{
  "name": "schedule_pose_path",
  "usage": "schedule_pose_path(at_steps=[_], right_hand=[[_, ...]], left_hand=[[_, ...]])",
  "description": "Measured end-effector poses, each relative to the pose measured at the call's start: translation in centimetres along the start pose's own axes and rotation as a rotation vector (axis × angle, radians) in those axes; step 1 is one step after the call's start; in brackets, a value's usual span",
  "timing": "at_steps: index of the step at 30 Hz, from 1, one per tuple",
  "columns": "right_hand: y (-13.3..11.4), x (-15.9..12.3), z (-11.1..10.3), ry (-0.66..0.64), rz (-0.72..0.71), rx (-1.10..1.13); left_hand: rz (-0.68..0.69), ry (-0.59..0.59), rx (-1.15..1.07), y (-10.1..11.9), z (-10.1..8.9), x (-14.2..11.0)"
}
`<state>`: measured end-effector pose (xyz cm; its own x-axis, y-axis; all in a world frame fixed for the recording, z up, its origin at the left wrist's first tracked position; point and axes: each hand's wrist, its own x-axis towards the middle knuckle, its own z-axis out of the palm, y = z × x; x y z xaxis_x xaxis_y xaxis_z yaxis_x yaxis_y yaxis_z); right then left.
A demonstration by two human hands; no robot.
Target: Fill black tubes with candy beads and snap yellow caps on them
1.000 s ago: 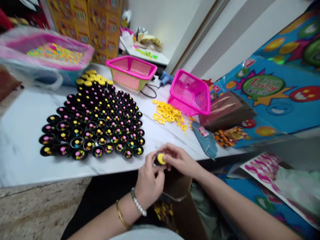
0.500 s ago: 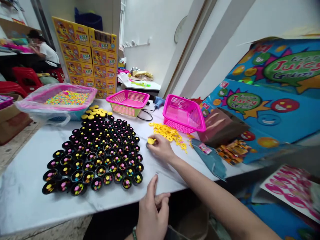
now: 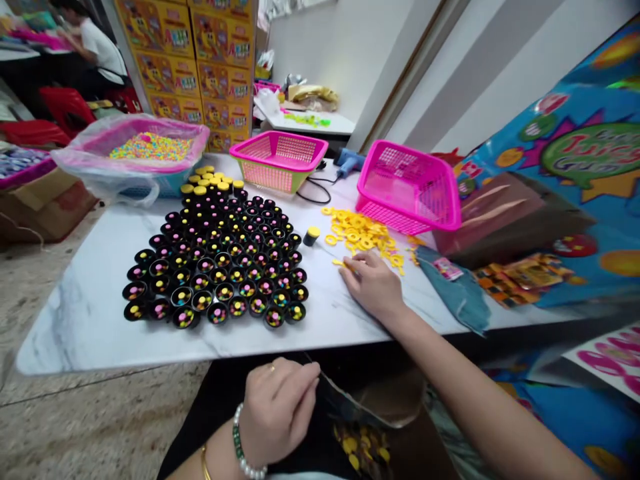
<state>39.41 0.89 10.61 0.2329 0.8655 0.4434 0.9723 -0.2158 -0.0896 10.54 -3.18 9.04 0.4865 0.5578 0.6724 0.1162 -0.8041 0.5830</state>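
Note:
My right hand [image 3: 373, 287] rests low over the table with thumb and fingers closed on a small yellow plastic piece [image 3: 339, 262], whose tip sticks out at the fingertips. Just beyond lies a loose pile of yellow plastic rings [image 3: 367, 230]. A black cup with a yellow cap [image 3: 311, 236] stands upright and alone to the left of the hand. Further left, many open black cups [image 3: 220, 273] hold colourful beads, with a pink or yellow post in each. Over my lap, my left hand [image 3: 280, 407] is curled closed; its fingertips hide whatever may be inside.
Yellow-capped cups [image 3: 200, 190] stand behind the open ones. A bead-filled basket [image 3: 80, 160] is at back left. Two pink baskets [image 3: 280, 140] [image 3: 367, 200], a blue glue gun [image 3: 349, 161] and its cord line the back. An open bag [image 3: 400, 423] lies below the table edge.
The yellow-capped cup, earlier in my right hand, now stands released on the table. My right hand has moved right to a yellow piece. My left hand has curled, and the view has shifted.

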Motion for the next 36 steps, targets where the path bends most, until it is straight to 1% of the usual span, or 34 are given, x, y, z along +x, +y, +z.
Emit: schedule_pose_path(at_steps=[2,4,7,9,11,13,15,17,20,22,23,25,29,31,33,36], right_hand=[[-0.9,-1.9,-0.8,0.043,-0.052,0.008],[-2.4,-3.3,-1.8,0.087,-0.096,0.088],[-5.5,-4.7,-3.4,0.125,-0.118,0.346],[-7.7,-5.3,-4.0,0.115,-0.097,0.494],[-9.8,-5.9,-4.2,0.112,-0.058,0.567],[-11.5,-6.2,-3.9,0.128,-0.009,0.596],[-12.6,-6.4,-3.4,0.138,0.04,0.611],[-13.0,-6.5,-3.0,0.14,0.072,0.613],[-12.5,-6.8,-3.0,0.203,0.058,0.58],[-11.4,-7.2,-3.5,0.239,-0.019,0.533],[-10.8,-7.4,-3.8,0.236,-0.069,0.514],[-9.6,-7.8,-4.5,0.168,-0.15,0.509],[-7.6,-7.8,-5.8,-0.042,-0.21,0.587],[-6.6,-7.3,-6.2,-0.108,-0.245,0.604],[-5.5,-6.4,-6.3,-0.109,-0.25,0.577],[-3.7,-5.4,-5.9,-0.074,-0.275,0.419]], left_hand=[[0.029,0.034,0.084,-0.4,-0.8,0.1],[0.001,0.072,0.186,-0.6,-1.2,0.5],[-0.094,0.105,0.334,-0.8,-1.5,1.2],[-0.129,0.099,0.378,-0.8,-1.5,1.5],[-0.137,0.076,0.391,-0.8,-1.4,1.6],[-0.132,0.051,0.396,-0.9,-1.3,1.6],[-0.124,0.033,0.403,-1.0,-1.3,1.5],[-0.11,0.02,0.417,-1.0,-1.4,1.4],[-0.097,0.012,0.433,-0.8,-1.3,1.3],[-0.101,0.008,0.413,-0.6,-0.9,1.4],[-0.105,-0.004,0.397,-0.4,-0.6,1.5],[-0.125,-0.05,0.381,0.0,0.0,2.0],[-0.208,-0.19,0.421,0.7,1.0,3.5],[-0.245,-0.236,0.436,0.9,1.2,4.3],[-0.283,-0.264,0.435,1.0,1.3,4.9],[-0.338,-0.29,0.396,1.1,1.3,5.4]])
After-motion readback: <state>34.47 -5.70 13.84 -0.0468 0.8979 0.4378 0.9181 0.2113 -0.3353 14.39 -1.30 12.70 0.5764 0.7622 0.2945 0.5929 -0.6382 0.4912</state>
